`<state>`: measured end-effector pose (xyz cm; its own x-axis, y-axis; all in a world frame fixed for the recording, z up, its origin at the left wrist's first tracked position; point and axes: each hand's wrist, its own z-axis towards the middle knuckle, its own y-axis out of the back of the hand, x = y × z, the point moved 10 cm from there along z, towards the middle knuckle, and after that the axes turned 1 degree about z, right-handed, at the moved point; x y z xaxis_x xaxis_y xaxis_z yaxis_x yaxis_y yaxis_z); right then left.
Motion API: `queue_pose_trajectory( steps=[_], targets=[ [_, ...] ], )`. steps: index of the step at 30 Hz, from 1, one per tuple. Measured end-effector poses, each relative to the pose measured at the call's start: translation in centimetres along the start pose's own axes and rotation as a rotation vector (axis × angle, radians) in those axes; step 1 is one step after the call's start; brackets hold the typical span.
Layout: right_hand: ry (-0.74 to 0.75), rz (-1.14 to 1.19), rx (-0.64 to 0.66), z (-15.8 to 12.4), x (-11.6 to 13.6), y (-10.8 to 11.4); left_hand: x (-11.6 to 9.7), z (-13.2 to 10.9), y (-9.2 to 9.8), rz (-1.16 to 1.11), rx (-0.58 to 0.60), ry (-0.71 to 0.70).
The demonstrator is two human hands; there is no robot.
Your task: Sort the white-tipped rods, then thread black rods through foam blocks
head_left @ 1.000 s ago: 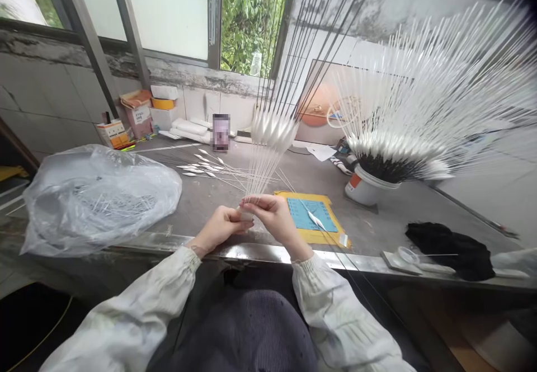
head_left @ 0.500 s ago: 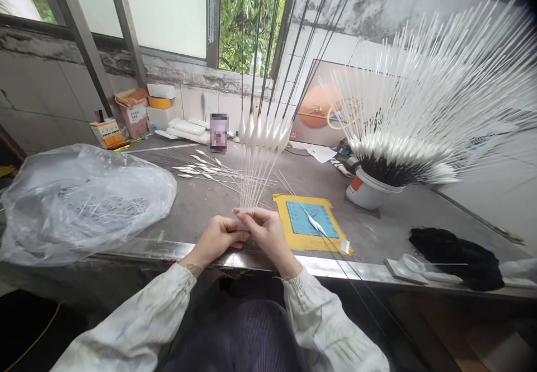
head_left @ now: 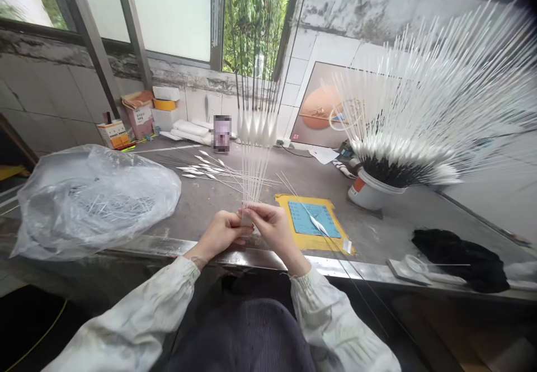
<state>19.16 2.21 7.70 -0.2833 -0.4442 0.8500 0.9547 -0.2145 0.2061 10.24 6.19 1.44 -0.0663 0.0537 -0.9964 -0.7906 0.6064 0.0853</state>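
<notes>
Upright in front of me stands a fanned bunch of fishing floats (head_left: 257,128), with white spindle bodies, thin pale stems below and dark stems above. My left hand (head_left: 224,232) pinches the lower stem ends. Beside it, my right hand (head_left: 271,224) closes its thumb and fingers on the same stems, just above the bench edge. The stem tips are partly hidden by my fingers. Right of my hands, a couple of white floats (head_left: 319,225) lie across a blue sheet (head_left: 298,217) on a yellow mat (head_left: 289,240).
More loose floats (head_left: 201,169) lie behind my left hand. A clear plastic bag (head_left: 54,193) of thin white sticks fills the left. To the right, a white bucket (head_left: 369,194) bristles with floats, and a black cloth (head_left: 459,260) lies near the metal bench edge (head_left: 331,268).
The fan of floats has drawn closer together, and its dark upper stems look blurred. Both hands still grip the stem ends. The view has shifted slightly.
</notes>
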Motion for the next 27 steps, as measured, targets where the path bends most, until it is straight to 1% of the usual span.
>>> queue_pose_trajectory(
  steps=[4, 9, 12, 16, 19, 23, 27],
  targets=[
    [0.025, -0.071, 0.003, -0.2, 0.0, 0.2, 0.4, 0.3, 0.3, -0.013, -0.009, -0.007],
    [0.033, -0.149, -0.061, -0.8, -0.5, 1.3, 1.0, 0.2, 0.2, -0.008, -0.009, -0.016],
    [0.036, -0.152, -0.066, -1.2, -1.1, 1.2, 0.9, 0.2, 0.1, 0.009, -0.007, -0.015],
    [0.034, -0.127, -0.056, -1.4, -1.8, 0.8, 0.8, 0.2, 0.2, 0.025, -0.012, -0.019],
    [0.02, -0.082, -0.044, -1.0, -2.1, 0.7, 0.9, 0.2, 0.3, 0.031, -0.02, -0.014],
    [-0.033, 0.022, -0.01, -0.3, -2.4, 0.0, 1.1, 0.3, 0.5, 0.046, -0.031, -0.007],
    [-0.076, 0.098, 0.031, -0.4, -2.8, -0.8, 1.1, 0.4, 0.4, 0.062, -0.016, -0.009]
  ],
)
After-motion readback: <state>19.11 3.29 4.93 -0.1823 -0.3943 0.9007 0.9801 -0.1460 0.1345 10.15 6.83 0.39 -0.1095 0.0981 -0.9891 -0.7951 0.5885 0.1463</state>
